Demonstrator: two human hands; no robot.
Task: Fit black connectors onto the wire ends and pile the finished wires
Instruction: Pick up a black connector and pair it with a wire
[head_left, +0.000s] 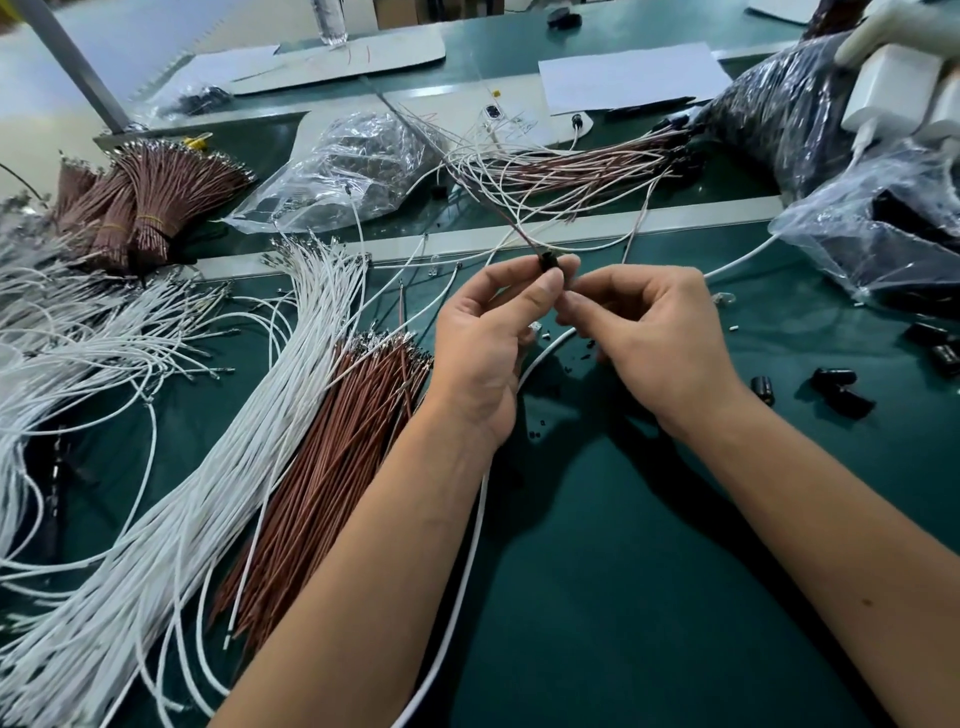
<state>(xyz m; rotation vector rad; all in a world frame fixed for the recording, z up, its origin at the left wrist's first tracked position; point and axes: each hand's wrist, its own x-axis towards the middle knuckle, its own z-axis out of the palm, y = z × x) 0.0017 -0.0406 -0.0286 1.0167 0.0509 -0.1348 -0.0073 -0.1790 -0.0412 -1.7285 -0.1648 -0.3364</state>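
Black connector (549, 261) sits pinched in the left hand (480, 345) at frame centre. Right hand (657, 338) fingers curl beside it; what they grasp I cannot tell.

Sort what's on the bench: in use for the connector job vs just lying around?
In use: black connector pinched by left hand; right hand; white wires; brown wires; loose connectors; finished pile.

Lying about: paper sheet; white charger; plastic bag.

Green table (597, 571) carries white wires (218, 467), brown wires (322, 467), loose black connectors (841, 389), plastic bags (353, 166)
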